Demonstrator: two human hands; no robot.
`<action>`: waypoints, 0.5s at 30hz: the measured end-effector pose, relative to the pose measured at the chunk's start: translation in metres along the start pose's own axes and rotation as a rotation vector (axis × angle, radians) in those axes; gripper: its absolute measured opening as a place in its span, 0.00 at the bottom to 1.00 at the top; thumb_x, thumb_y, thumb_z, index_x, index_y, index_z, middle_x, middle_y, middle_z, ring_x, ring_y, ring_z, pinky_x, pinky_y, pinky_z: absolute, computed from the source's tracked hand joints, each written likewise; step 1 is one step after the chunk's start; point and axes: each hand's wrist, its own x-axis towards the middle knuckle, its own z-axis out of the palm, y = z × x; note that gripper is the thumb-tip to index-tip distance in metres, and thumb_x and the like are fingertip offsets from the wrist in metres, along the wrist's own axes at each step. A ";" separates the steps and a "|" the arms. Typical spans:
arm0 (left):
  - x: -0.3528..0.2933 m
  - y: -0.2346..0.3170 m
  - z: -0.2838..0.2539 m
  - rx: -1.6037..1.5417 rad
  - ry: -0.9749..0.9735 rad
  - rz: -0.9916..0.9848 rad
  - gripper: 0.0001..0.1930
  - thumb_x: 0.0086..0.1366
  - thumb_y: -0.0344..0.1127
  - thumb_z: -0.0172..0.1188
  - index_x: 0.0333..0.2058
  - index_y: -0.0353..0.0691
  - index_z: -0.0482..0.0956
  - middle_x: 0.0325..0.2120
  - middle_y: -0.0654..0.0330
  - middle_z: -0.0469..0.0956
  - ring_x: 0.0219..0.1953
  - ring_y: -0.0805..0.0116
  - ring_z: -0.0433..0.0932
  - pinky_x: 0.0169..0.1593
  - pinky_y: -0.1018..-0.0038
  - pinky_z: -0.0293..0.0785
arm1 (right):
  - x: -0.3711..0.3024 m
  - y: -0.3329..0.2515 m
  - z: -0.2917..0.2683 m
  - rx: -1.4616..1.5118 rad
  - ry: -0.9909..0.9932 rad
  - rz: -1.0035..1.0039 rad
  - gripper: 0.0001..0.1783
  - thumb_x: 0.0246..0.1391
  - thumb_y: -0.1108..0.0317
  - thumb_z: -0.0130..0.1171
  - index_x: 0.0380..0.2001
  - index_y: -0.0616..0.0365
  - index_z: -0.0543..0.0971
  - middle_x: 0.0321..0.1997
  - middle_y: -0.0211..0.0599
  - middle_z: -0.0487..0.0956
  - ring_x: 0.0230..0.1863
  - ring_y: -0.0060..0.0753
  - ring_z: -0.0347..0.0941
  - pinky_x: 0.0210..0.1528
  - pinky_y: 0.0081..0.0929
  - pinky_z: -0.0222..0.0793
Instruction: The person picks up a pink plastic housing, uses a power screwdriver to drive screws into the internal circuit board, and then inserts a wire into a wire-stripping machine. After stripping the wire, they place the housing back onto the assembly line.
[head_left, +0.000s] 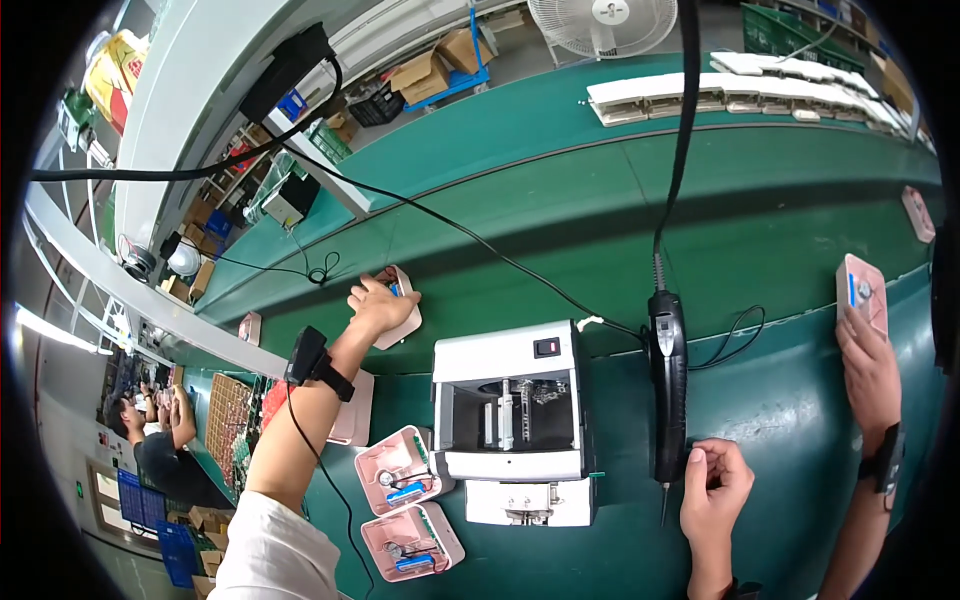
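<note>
- Green workbench carries a white boxy machine.
- Left hand, fingers slightly spread, grip unclear, covers a pale-pink plastic case beyond the machine's left.
- Right hand, fingers curled in, is right of the machine, near a black stick-shaped electric screwdriver.

Pink housing, one: open, blue component inside; aslant on green worktop, partly under left hand.

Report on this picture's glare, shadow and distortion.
Head view: pale glare on the green bench at right, the light strip at far left burnt out to white; head view: dark shadow bands along the green belt; head view: fisheye bends the white beam at left, corners black.
</note>
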 end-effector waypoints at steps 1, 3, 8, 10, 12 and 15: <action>-0.001 0.004 0.005 -0.011 0.064 -0.057 0.66 0.52 0.66 0.68 0.70 0.23 0.39 0.66 0.31 0.57 0.68 0.36 0.60 0.69 0.55 0.60 | -0.001 0.000 -0.001 0.003 -0.001 -0.002 0.05 0.64 0.74 0.59 0.33 0.65 0.77 0.21 0.21 0.72 0.21 0.07 0.59 0.23 0.14 0.53; 0.002 0.004 0.005 -0.019 0.134 -0.116 0.67 0.52 0.64 0.69 0.70 0.23 0.37 0.66 0.32 0.59 0.68 0.37 0.61 0.69 0.55 0.62 | -0.003 0.001 -0.004 0.013 0.000 -0.003 0.05 0.63 0.74 0.59 0.33 0.65 0.77 0.21 0.21 0.72 0.20 0.08 0.60 0.23 0.14 0.53; -0.004 -0.011 -0.018 -0.249 -0.108 0.059 0.63 0.49 0.55 0.72 0.70 0.22 0.42 0.59 0.32 0.69 0.63 0.40 0.70 0.65 0.62 0.69 | -0.005 0.001 -0.010 0.013 -0.013 -0.015 0.04 0.63 0.75 0.60 0.34 0.65 0.77 0.21 0.22 0.73 0.21 0.08 0.61 0.23 0.14 0.54; -0.034 -0.022 -0.039 -0.140 0.017 0.223 0.61 0.48 0.51 0.73 0.69 0.22 0.45 0.56 0.32 0.72 0.60 0.42 0.74 0.63 0.64 0.70 | -0.008 0.002 -0.007 0.005 -0.017 -0.003 0.04 0.63 0.75 0.60 0.34 0.65 0.77 0.21 0.22 0.74 0.21 0.08 0.62 0.23 0.14 0.55; -0.076 -0.039 -0.066 -0.203 0.136 0.312 0.54 0.50 0.42 0.73 0.68 0.23 0.51 0.55 0.32 0.73 0.59 0.49 0.75 0.62 0.66 0.71 | -0.007 0.002 -0.004 0.003 0.003 -0.038 0.03 0.60 0.77 0.61 0.32 0.65 0.78 0.21 0.25 0.76 0.19 0.10 0.64 0.22 0.14 0.57; -0.130 -0.080 -0.095 -0.271 0.181 0.403 0.49 0.53 0.38 0.71 0.68 0.28 0.52 0.55 0.34 0.74 0.56 0.52 0.77 0.59 0.67 0.74 | -0.005 0.002 0.006 0.003 0.006 -0.046 0.02 0.59 0.78 0.61 0.31 0.64 0.78 0.20 0.27 0.76 0.18 0.11 0.66 0.21 0.14 0.58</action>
